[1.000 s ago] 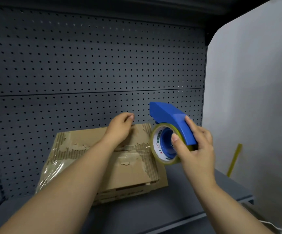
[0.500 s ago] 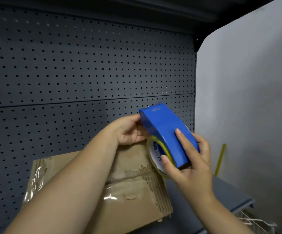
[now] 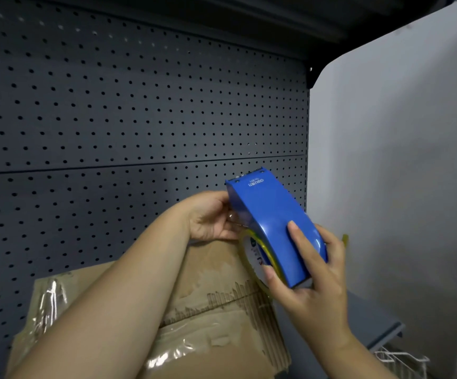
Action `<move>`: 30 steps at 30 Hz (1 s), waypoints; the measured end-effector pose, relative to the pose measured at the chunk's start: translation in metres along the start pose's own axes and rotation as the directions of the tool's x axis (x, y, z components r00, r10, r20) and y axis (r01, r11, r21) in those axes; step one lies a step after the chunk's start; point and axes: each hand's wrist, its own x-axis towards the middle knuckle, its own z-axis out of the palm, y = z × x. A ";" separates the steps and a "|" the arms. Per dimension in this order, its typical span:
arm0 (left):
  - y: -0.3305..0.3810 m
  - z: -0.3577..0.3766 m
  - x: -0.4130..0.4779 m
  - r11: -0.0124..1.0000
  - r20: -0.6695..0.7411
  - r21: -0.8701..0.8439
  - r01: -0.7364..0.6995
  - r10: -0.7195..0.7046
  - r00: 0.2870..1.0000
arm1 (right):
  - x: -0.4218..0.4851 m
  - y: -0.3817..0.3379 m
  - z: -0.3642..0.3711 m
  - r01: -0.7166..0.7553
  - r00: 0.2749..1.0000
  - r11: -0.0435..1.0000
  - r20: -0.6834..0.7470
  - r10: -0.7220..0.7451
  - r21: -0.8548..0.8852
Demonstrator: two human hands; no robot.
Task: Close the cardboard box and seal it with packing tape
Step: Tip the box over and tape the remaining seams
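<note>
Dark pegboard [image 3: 139, 119] behind, right hand [image 3: 312, 283] grips the tape dispenser [image 3: 271, 222], left hand [image 3: 210, 217] pinches its tape end, which might stick crooked.

Grey shelf [image 3: 369, 321] carries worn cardboard box [image 3: 216, 318], seemingly closed.

Both forearms bare, no sleeves; left hand [image 3: 210, 217], right hand [image 3: 312, 280] ungloved; short nails.
</note>
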 end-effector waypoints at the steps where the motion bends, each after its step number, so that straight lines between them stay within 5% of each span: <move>1: 0.001 -0.002 0.000 1.000 0.014 -0.016 0.005 -0.004 1.000 | 0.001 0.000 0.001 0.005 1.000 1.000 -0.007 -0.005 -0.009; 7: 0.005 -0.013 0.002 0.989 0.024 -0.146 -0.001 0.004 1.000 | 0.009 0.003 0.005 -0.049 0.997 0.998 -0.059 0.046 -0.042; 30: 0.002 -0.014 0.014 0.988 -0.108 -0.060 -0.144 0.137 0.985 | 0.008 0.001 0.006 0.055 0.998 0.997 0.035 -0.054 -0.044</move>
